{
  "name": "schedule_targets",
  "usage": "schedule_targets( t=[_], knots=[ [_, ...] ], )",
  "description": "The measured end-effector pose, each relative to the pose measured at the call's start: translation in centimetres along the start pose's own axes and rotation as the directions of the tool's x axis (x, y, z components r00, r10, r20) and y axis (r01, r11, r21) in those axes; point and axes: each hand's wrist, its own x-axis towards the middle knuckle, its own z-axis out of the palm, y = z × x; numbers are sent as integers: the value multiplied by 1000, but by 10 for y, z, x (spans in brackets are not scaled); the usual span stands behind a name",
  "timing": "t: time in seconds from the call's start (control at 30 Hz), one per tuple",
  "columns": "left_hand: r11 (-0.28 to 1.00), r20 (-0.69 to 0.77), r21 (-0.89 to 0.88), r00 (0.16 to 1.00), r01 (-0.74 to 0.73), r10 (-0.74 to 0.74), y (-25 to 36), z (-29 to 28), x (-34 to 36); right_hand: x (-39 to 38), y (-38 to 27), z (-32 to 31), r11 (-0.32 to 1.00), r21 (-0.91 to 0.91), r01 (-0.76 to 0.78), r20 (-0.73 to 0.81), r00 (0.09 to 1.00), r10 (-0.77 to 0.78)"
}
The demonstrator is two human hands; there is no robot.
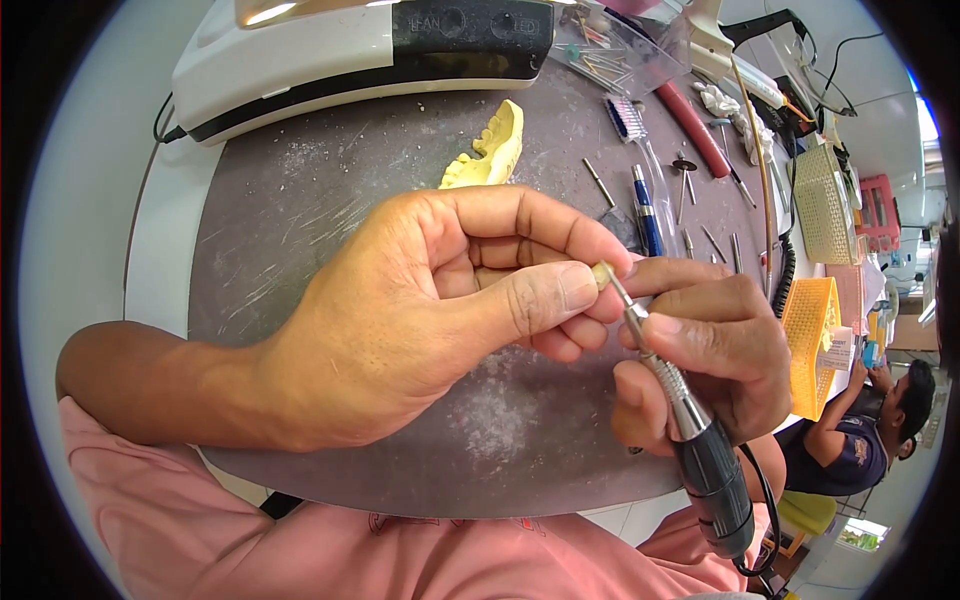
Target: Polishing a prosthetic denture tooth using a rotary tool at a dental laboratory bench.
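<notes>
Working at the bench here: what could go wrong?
1. Slip: the left hand pinches a small pale piece right by the tip of the rotary handpiece in the right hand; a skid might nick a fingertip.
2. Lost piece: it is tiny and partly covered by the thumb, so it could pop out of the pinch.
3. Knock: the yellow dental cast lies just beyond the left hand; a bump might chip it.

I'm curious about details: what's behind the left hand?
Beyond the left hand shows a yellow dental cast on the grey desk; its near edge and the desk under the hand are covered.
</notes>
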Motion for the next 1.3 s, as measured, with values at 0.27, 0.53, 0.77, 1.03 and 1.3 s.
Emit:
schedule_targets(
  t=[0.27,0.53,0.77,1.03,1.3],
  knots=[
    [1000,-8,-3,1000,-3,3,-1,-1,0,1,2,1,1000,1,29,1,1000,-29],
    [1000,-27,-3,999,17,-17,1,0,0,2,0,-1,1000,-1,-7,27,1000,7],
    [1000,-21,-8,1000,12,-12,0,0,0,2,0,-3,1000,6,-17,61,998,16],
    [1000,8,-24,1000,13,-13,1,1,0,-3,0,1,999,21,-49,-35,998,50],
    [1000,-13,-7,1000,6,-6,-2,0,-2,-1,6,-1,999,11,32,25,999,-32]
  ],
)
